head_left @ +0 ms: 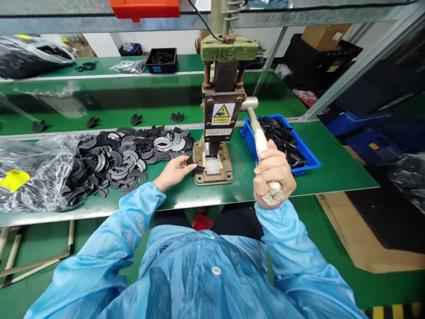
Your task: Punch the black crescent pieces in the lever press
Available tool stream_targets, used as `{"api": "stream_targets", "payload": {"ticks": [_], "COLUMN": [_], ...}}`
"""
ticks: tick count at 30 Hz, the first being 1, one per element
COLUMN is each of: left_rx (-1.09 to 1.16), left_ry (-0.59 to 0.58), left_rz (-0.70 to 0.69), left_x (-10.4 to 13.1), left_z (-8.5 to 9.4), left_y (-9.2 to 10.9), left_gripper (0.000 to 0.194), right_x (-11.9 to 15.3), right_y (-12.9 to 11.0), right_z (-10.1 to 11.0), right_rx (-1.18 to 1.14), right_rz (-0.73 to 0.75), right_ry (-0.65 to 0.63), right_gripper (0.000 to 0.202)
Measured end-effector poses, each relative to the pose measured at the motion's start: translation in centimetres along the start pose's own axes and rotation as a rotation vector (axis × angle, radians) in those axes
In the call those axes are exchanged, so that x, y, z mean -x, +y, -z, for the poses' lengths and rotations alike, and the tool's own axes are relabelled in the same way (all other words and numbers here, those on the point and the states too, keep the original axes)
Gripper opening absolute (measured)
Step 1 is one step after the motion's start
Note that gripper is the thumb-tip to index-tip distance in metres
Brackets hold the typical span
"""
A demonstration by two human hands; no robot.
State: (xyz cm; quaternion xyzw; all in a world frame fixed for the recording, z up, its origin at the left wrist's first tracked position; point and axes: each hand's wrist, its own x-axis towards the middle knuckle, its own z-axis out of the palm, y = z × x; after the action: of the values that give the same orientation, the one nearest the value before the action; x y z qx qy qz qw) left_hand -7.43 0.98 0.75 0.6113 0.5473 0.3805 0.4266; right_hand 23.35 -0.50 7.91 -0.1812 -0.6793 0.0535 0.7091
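A green hand press (pixel 223 110) with a yellow warning label stands at the table's front edge. My left hand (pixel 175 172) pinches a small black curved part (pixel 195 165) at the left side of the press base, beside a pale block (pixel 213 166) under the ram. My right hand (pixel 275 175) is wrapped round the press's tape-covered lever (pixel 257 128), at its lower end. Left of the press lies a heap of black curved parts (pixel 128 155), spilling from a clear plastic bag (pixel 36 173).
Right of the press sits a blue tray (pixel 307 165) of black pieces. Several black parts lie along the green conveyor (pixel 152 95) behind. On the back shelf is a black bin (pixel 161 67). A red bin (pixel 146 9) hangs overhead at the top.
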Motion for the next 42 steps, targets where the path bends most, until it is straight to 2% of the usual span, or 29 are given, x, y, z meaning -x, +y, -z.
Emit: {"api": "stream_targets", "payload": {"ticks": [4,8,12,16,22,29,35,39,42], "left_rx": [0.153,0.088,0.084,0.149,0.126,0.029,-0.022,0.028,0.102], "left_ry": [0.016,-0.009,0.011,0.029,-0.126,-0.258,-0.257,-0.248,-0.208], "left_rz": [0.052,0.059,0.083,0.15,0.205,0.352,0.477,0.531,0.553], "left_x": [-2.2,-3.6,-3.6,-3.9,-5.8,-7.5,-7.6,-7.6,-7.6], "left_z": [-1.5,-2.7,-3.6,-3.3,-2.9,-2.9,-3.6,-3.6,-3.5], "left_y": [0.3,0.7,0.9,1.1,2.6,4.7,5.4,5.5,5.2], "left_gripper": [0.045,0.039,0.033,0.033,0.03,0.024,0.016,0.019,0.025], "right_x": [0.0,-0.1,0.0,0.1,0.1,0.1,0.1,0.1,0.0], "right_y": [0.1,-0.1,-0.2,-0.1,-0.1,-0.2,-0.3,-0.4,-0.2], "right_z": [0.0,0.0,-0.1,-0.3,-0.3,-0.1,-0.5,-0.8,-0.7], "right_rx": [-0.022,-0.028,-0.028,-0.028,-0.034,-0.012,0.01,0.008,0.018], "right_rz": [0.025,0.014,0.008,0.005,0.019,0.017,-0.013,-0.026,-0.031], "right_ry": [-0.023,-0.015,-0.01,-0.001,-0.007,-0.009,0.019,0.072,0.057], "right_gripper": [0.021,0.021,0.021,0.023,0.023,0.024,0.027,0.026,0.024]}}
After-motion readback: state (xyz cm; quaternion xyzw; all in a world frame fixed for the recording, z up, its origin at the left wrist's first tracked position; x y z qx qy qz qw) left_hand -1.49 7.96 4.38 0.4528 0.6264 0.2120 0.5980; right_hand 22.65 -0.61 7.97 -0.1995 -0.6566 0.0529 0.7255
